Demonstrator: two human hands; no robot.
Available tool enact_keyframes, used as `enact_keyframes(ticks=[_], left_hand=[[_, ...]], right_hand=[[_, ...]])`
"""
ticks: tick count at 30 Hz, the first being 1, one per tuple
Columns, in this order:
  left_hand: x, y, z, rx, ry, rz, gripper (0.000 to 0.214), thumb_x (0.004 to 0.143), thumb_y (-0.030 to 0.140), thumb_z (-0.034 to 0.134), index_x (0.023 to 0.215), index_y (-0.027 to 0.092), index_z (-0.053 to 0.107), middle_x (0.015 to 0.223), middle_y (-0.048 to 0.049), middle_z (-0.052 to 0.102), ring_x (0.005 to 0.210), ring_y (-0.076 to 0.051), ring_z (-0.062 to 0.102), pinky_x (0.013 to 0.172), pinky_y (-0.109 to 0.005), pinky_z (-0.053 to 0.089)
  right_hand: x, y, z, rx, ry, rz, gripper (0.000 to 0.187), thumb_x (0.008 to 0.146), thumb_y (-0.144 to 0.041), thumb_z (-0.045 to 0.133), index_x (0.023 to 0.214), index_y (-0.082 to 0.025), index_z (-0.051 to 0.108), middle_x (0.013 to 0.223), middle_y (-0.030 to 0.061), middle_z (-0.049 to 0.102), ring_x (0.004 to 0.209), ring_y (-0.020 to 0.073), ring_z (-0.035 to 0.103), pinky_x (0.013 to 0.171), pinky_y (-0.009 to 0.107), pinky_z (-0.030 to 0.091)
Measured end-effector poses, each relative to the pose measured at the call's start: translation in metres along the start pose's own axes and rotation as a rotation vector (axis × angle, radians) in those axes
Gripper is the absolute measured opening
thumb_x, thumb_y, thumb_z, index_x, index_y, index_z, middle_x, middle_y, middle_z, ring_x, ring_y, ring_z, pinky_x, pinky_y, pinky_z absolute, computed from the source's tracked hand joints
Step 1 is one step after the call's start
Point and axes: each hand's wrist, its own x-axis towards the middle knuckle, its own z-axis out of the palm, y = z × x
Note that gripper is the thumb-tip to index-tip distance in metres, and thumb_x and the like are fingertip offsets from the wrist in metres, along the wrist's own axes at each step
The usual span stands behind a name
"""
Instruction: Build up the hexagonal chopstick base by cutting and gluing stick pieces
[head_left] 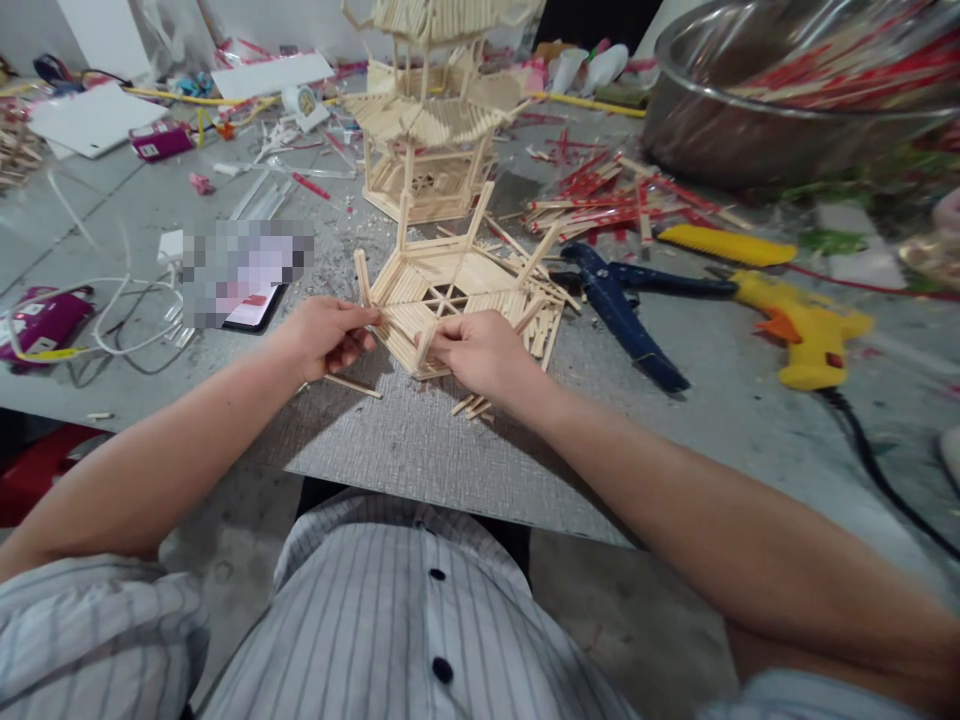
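Platform point(484, 283) against the right fingers point(459, 326)

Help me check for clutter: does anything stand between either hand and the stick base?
Nothing visible does. The left hand is at the left side of the stick base, and the right hand is at its near post. The blue pliers lie off to the right.

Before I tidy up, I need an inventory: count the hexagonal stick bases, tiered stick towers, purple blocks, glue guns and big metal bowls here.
Hexagonal stick base: 1
Tiered stick tower: 1
Purple blocks: 2
Glue gun: 1
Metal bowl: 1
Total: 6
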Motion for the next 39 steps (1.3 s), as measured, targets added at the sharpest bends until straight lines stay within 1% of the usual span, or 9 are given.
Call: enact_keyframes(ticks=[5,11,15,19,27,33,36,39], left_hand=[[-0.002,0.000,0.007,-0.070,-0.028,-0.010,0.012,0.082,0.024,0.055,0.075,0.015,0.060,0.048,0.0033,0.054,0.029,-0.003,0.037,0.029,-0.018,0.017],[0.002,-0.004,0.010,-0.180,-0.086,0.041,0.017,0.085,0.020,0.046,0.074,0.015,0.058,0.048,0.0036,0.053,0.028,-0.003,0.034,0.027,-0.018,0.017],[0.004,-0.007,0.010,-0.181,-0.073,0.053,0.015,0.084,0.020,0.049,0.073,0.015,0.057,0.048,0.0042,0.052,0.029,-0.003,0.035,0.027,-0.018,0.019],[0.006,-0.007,0.010,-0.181,-0.063,0.056,0.015,0.083,0.019,0.051,0.069,0.015,0.055,0.048,0.0046,0.053,0.028,-0.003,0.036,0.026,-0.018,0.019],[0.008,-0.001,0.010,-0.122,0.000,0.009,0.019,0.084,0.020,0.050,0.066,0.016,0.053,0.045,0.0048,0.051,0.027,-0.003,0.035,0.028,-0.019,0.017],[0.009,-0.001,0.011,-0.114,0.025,0.026,0.018,0.080,0.019,0.054,0.063,0.017,0.052,0.045,0.0047,0.051,0.030,-0.003,0.037,0.030,-0.020,0.019],[0.008,0.000,0.012,-0.116,0.028,0.025,0.022,0.081,0.018,0.053,0.059,0.016,0.050,0.045,0.0040,0.052,0.031,-0.004,0.039,0.030,-0.019,0.021],[0.009,0.001,0.010,-0.122,0.034,0.030,0.024,0.081,0.018,0.052,0.057,0.015,0.050,0.045,0.0032,0.052,0.033,-0.005,0.042,0.031,-0.019,0.026]], right_hand=[[-0.001,0.001,0.000,0.018,0.000,-0.021,0.032,0.078,-0.029,0.054,0.050,-0.015,0.049,0.042,-0.0058,0.030,0.044,0.0059,0.029,0.048,0.025,0.022],[0.000,0.002,-0.001,0.024,-0.002,-0.036,0.029,0.078,-0.028,0.054,0.052,-0.014,0.053,0.041,-0.0060,0.030,0.045,0.0064,0.030,0.049,0.025,0.023],[0.001,0.004,0.000,0.019,-0.013,-0.047,0.028,0.077,-0.029,0.053,0.053,-0.014,0.055,0.041,-0.0062,0.030,0.045,0.0068,0.031,0.049,0.025,0.024],[0.002,0.005,-0.001,0.013,-0.028,-0.054,0.030,0.078,-0.029,0.052,0.052,-0.015,0.053,0.042,-0.0060,0.030,0.045,0.0068,0.032,0.050,0.025,0.024],[0.002,0.002,-0.001,-0.004,-0.040,-0.030,0.028,0.077,-0.029,0.053,0.053,-0.015,0.055,0.042,-0.0045,0.039,0.047,0.0078,0.038,0.052,0.025,0.028],[0.002,0.002,-0.002,-0.028,-0.035,-0.082,0.032,0.079,-0.028,0.052,0.049,-0.015,0.051,0.040,-0.0058,0.032,0.045,0.0069,0.033,0.051,0.025,0.025],[-0.002,0.001,-0.003,-0.050,-0.042,-0.092,0.036,0.082,-0.029,0.049,0.048,-0.016,0.047,0.042,-0.0038,0.038,0.046,0.0073,0.036,0.051,0.025,0.026],[-0.013,-0.001,-0.007,-0.091,-0.053,-0.169,0.034,0.084,-0.029,0.045,0.053,-0.016,0.052,0.051,0.0000,0.051,0.052,0.0097,0.045,0.055,0.025,0.031]])
